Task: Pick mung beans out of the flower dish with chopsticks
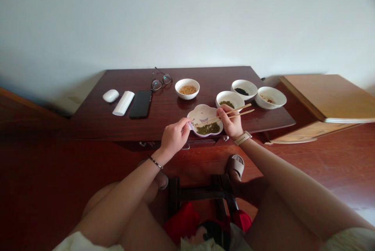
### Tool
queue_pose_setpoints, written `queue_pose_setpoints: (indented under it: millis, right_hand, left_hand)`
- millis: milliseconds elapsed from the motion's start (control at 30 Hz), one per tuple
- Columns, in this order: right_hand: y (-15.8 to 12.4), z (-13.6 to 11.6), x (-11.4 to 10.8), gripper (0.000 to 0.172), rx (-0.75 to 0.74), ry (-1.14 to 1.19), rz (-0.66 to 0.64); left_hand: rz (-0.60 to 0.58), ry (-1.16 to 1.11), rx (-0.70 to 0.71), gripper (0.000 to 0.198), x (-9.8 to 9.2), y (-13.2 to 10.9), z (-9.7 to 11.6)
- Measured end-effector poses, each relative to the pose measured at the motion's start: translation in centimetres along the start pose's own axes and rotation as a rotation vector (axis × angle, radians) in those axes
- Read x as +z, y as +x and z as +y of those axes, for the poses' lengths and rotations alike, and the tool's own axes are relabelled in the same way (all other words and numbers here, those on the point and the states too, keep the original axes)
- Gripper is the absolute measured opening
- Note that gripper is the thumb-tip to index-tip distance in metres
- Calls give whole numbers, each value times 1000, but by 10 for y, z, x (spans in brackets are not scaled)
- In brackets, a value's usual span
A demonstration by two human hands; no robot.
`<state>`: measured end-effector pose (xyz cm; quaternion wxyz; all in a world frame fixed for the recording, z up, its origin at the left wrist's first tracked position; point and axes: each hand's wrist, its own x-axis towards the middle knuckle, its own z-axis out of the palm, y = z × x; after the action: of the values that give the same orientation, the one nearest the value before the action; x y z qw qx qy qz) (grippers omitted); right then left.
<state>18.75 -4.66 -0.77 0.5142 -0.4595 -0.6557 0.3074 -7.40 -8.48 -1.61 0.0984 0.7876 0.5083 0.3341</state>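
Bare forearms (123,196) reach out over the knees: the right hand (230,123) has its fingers curled narrowly around wooden chopsticks (234,113), tips above small green beans (208,128) in a white lobed ceramic dish (202,113), while the left hand (175,137) pinches the dish's rim at the table's (88,126) near edge. Chopsticks likely light, stiff; beans slippery; dish brittle, safest held by the rim. Beyond, upper centre: four white bowls (187,94), eyeglasses (161,82), a black smartphone (140,104).
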Motion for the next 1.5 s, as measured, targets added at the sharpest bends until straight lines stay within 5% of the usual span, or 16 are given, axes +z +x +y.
queue_pose_setpoints:
  millis: [433, 1200, 1500]
  right_hand:
    - [3, 5, 1, 49, -38, 54, 7]
    - [6, 13, 4, 47, -106, 107, 7]
    - [1, 10, 0, 46, -19, 171, 32]
  left_hand:
    - [-88, -223, -31, 33, -7, 5, -3]
    - [46, -176, -128, 31, 4, 1, 3]
    - [125, -193, -190, 26, 7, 4, 17]
